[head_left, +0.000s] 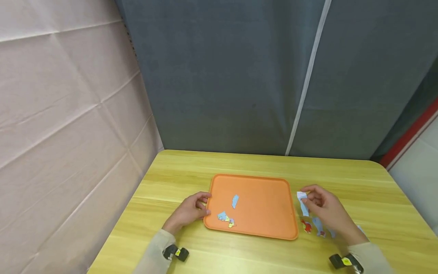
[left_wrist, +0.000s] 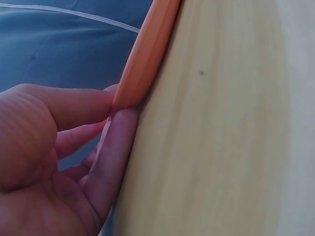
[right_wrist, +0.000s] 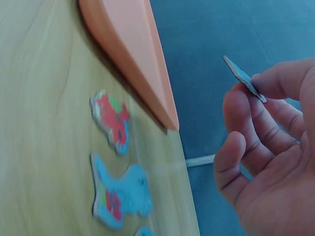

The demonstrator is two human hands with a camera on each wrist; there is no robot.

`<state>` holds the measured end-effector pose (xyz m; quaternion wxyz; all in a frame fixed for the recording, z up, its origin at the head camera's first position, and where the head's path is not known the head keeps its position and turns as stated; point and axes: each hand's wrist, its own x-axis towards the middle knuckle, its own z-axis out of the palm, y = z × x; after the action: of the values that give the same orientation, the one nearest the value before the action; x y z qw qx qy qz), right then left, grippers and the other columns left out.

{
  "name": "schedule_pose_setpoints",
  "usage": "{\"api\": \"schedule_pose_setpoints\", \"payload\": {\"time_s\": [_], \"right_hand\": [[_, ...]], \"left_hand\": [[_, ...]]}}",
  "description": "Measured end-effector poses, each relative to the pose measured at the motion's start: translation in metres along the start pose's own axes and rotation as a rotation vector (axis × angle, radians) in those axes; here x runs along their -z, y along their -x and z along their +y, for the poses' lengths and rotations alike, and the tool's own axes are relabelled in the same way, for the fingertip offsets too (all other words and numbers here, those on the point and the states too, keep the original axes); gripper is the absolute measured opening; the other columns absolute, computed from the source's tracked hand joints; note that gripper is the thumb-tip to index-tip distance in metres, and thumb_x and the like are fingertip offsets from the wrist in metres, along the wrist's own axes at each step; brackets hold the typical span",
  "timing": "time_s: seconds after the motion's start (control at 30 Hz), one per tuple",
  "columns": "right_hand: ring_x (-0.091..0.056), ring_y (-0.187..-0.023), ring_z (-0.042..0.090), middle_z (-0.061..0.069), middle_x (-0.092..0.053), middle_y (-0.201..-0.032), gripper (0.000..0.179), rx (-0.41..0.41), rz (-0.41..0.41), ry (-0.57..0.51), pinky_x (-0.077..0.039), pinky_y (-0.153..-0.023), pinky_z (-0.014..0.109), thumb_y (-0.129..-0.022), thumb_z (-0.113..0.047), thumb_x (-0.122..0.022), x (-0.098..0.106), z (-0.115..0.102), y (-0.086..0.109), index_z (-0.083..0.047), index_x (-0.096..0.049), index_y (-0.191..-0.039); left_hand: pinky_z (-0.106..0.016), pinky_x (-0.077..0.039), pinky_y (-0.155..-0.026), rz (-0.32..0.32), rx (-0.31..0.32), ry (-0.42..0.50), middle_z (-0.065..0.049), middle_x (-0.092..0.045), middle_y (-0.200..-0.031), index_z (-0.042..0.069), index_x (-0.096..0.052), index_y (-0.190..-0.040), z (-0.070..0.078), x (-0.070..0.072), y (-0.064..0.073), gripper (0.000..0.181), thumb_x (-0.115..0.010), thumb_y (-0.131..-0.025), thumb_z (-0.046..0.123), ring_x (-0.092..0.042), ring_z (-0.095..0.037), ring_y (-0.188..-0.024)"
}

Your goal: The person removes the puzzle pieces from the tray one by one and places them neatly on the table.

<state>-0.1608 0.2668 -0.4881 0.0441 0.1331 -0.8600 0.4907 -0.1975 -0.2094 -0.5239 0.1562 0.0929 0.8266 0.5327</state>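
Note:
My right hand point(head_left: 326, 209) pinches a light-blue puzzle piece point(head_left: 303, 207) between thumb and fingers, just right of the orange tray point(head_left: 260, 205). The right wrist view shows this piece point(right_wrist: 240, 76) nearly edge-on, raised above the table. At the tray's left edge my left hand point(head_left: 188, 211) grips the rim; in the left wrist view its thumb and a finger meet on the orange rim point(left_wrist: 147, 59). On the tray lie a single pale-blue piece point(head_left: 235, 201) and a small cluster of multicoloured pieces point(head_left: 223, 216) near the front left.
Right of the tray, a red puzzle piece point(head_left: 306, 226) and a blue piece with red point(head_left: 318, 226) lie on the wooden table point(head_left: 178, 167). More blue pieces are partly hidden by my right arm. A grey curtain point(head_left: 222, 76) hangs behind; white cloth point(head_left: 68, 114) covers the left side.

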Motion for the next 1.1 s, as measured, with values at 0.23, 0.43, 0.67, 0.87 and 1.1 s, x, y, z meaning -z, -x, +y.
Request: {"api": "schedule_pose_setpoints", "payload": {"time_s": [0.23, 0.43, 0.67, 0.87, 1.1], "right_hand": [[-0.063, -0.067, 0.014, 0.005, -0.067, -0.09, 0.03, -0.009, 0.013, 0.051, -0.051, -0.058, 0.028, -0.106, -0.015, -0.066, 0.009, 0.008, 0.005, -0.003, -0.062, -0.133], [-0.064, -0.068, 0.014, 0.002, -0.067, -0.089, 0.029, -0.02, 0.02, 0.104, -0.049, -0.058, 0.027, -0.106, -0.018, -0.067, 0.017, 0.016, 0.01, -0.006, -0.063, -0.131], [-0.061, -0.064, 0.013, 0.0, -0.067, -0.086, 0.029, -0.053, 0.034, 0.131, -0.047, -0.055, 0.028, -0.105, -0.017, -0.068, 0.031, 0.025, 0.021, -0.005, -0.064, -0.131], [-0.063, -0.066, 0.016, 0.001, -0.068, -0.087, 0.031, -0.092, 0.051, 0.121, -0.048, -0.054, 0.029, -0.104, -0.015, -0.069, 0.049, 0.039, 0.031, -0.002, -0.063, -0.132], [-0.062, -0.067, 0.013, -0.004, -0.068, -0.086, 0.028, -0.11, 0.082, 0.161, -0.046, -0.055, 0.027, -0.103, -0.012, -0.07, 0.067, 0.053, 0.045, -0.002, -0.064, -0.128]], "left_hand": [[-0.029, -0.06, -0.073, -0.011, -0.016, -0.015, -0.014, -0.056, -0.127, 0.013, -0.062, -0.145, 0.0, 0.0, -0.001, 0.055, -0.079, -0.093, 0.003, -0.06, -0.022, -0.1], [-0.029, -0.059, -0.072, -0.012, -0.016, -0.007, -0.014, -0.056, -0.126, 0.012, -0.062, -0.144, 0.0, -0.001, -0.001, 0.055, -0.08, -0.093, 0.003, -0.06, -0.023, -0.099], [-0.028, -0.057, -0.071, -0.002, -0.017, -0.029, -0.012, -0.057, -0.125, 0.013, -0.062, -0.143, -0.001, -0.002, -0.001, 0.055, -0.081, -0.092, 0.005, -0.059, -0.023, -0.099], [-0.029, -0.057, -0.07, 0.008, -0.013, -0.042, -0.012, -0.057, -0.124, 0.014, -0.063, -0.143, -0.001, -0.003, -0.002, 0.055, -0.081, -0.092, 0.006, -0.059, -0.023, -0.098], [-0.029, -0.057, -0.069, -0.001, -0.02, -0.049, -0.011, -0.057, -0.124, 0.014, -0.063, -0.143, 0.0, -0.007, -0.002, 0.055, -0.082, -0.092, 0.006, -0.06, -0.022, -0.097]]}}
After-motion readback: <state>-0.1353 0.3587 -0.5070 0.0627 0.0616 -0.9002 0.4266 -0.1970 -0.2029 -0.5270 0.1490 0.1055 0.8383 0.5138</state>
